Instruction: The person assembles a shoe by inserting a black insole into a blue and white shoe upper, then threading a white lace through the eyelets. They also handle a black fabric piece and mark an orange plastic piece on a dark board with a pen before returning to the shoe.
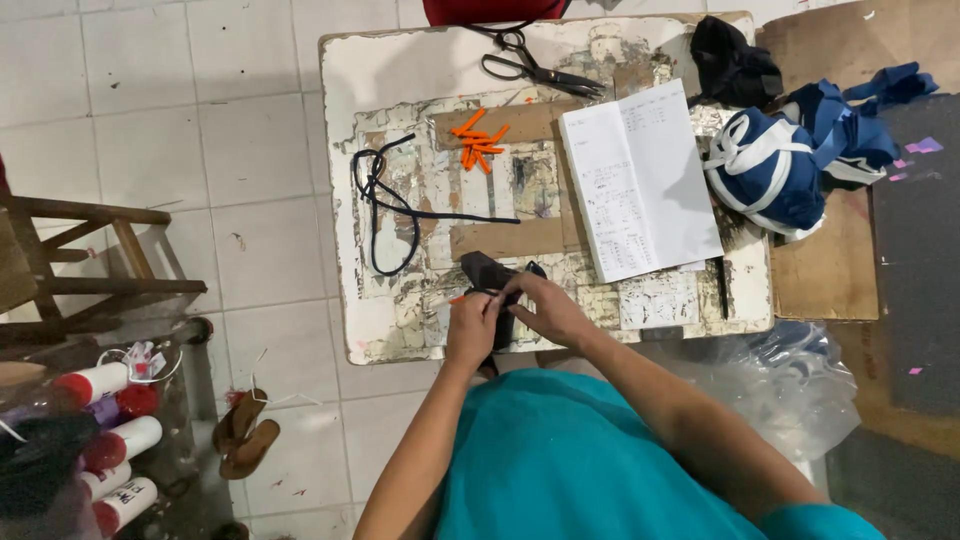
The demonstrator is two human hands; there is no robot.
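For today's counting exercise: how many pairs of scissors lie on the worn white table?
1: the black-handled metal scissors lie at the far edge of the worn white table, beyond the orange pieces. Others may be hidden.

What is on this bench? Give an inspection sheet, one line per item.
Surface: worn white table, paint peeling.
Job's things: dark fabric piece; orange pieces in a small pile.
Clutter: black scissors, open notebook, blue-and-white fabric bundle.
Hands: left hand and right hand both on the dark fabric piece at the near edge.
Cables: black cord, loose loops.
Surroundings: tiled floor, wooden stool, brown sandals, clear plastic bag.
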